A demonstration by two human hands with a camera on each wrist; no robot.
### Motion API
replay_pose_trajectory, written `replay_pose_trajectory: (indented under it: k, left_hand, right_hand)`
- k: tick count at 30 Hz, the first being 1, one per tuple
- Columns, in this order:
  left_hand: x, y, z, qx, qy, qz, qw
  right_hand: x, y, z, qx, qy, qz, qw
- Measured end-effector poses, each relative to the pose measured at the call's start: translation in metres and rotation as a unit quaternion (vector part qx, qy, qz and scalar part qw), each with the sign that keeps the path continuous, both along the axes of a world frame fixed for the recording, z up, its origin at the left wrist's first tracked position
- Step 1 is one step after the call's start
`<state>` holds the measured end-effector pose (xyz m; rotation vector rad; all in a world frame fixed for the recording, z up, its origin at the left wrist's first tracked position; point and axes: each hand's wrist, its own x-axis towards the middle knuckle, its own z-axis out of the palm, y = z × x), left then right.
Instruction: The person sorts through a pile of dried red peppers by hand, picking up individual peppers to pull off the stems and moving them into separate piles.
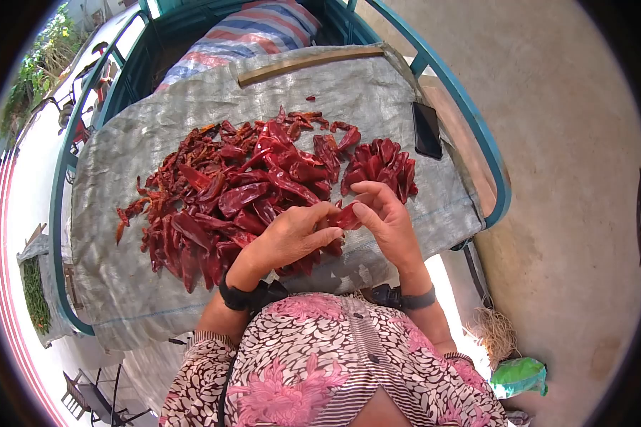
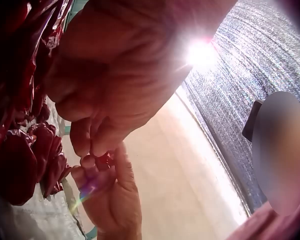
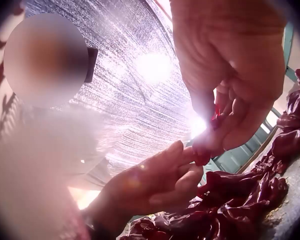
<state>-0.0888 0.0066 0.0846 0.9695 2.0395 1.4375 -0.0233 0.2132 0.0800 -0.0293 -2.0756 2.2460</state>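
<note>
A dried red chili pepper (image 1: 346,216) is held between both hands above the front of a large heap of red chilies (image 1: 242,196). My left hand (image 1: 298,233) pinches its left end with thumb and fingers. On the other side, the thumb and fingers of my right hand (image 1: 387,222) pinch the same chili. In the right wrist view a dark red piece of that chili (image 3: 203,159) shows between the fingertips; the rest is hidden by the fingers. A smaller pile of glossy chilies (image 1: 382,168) lies just beyond my right hand.
A grey woven sheet (image 1: 107,277) lies under the chilies, over a cart with teal rails (image 1: 470,121). Darker, shrivelled chilies (image 1: 199,153) spread at the heap's far left. A phone (image 1: 426,130) lies at the right edge, a wooden strip (image 1: 310,64) at the back, near a striped sack (image 1: 253,32).
</note>
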Motion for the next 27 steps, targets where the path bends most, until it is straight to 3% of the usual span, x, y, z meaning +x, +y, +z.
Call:
replay_pose_trajectory:
  k: [3,4,7,9,11,17,21,27]
  left_hand:
    - [-0.003,0.002,-0.014,0.006,-0.037,0.062,0.997]
    - [-0.003,0.001,-0.010,0.007,-0.053,0.084,0.995]
    - [-0.002,0.005,-0.014,0.052,-0.055,0.137,0.988]
    - [0.001,0.006,-0.016,0.059,-0.034,0.161,0.984]
    - [-0.001,0.001,-0.024,0.045,-0.025,0.106,0.993]
    - [0.012,-0.004,-0.006,-0.006,-0.045,0.076,0.996]
    - [0.015,-0.002,-0.014,-0.018,0.012,0.097,0.995]
    - [0.018,-0.001,-0.024,-0.027,0.011,0.088,0.996]
  right_hand:
    - [-0.011,0.002,0.005,0.117,-0.034,-0.072,0.990]
    - [-0.019,0.012,-0.010,0.275,0.004,-0.097,0.956]
    - [-0.038,0.022,-0.037,0.550,0.139,-0.139,0.812]
    - [-0.044,0.019,-0.045,0.557,0.119,-0.130,0.812]
    - [-0.045,0.016,-0.049,0.580,0.085,-0.111,0.803]
    - [-0.042,0.022,-0.057,0.476,0.057,-0.134,0.867]
    - [-0.030,0.009,-0.044,0.507,0.088,-0.197,0.835]
    - [-0.032,0.011,-0.058,0.554,0.052,-0.096,0.826]
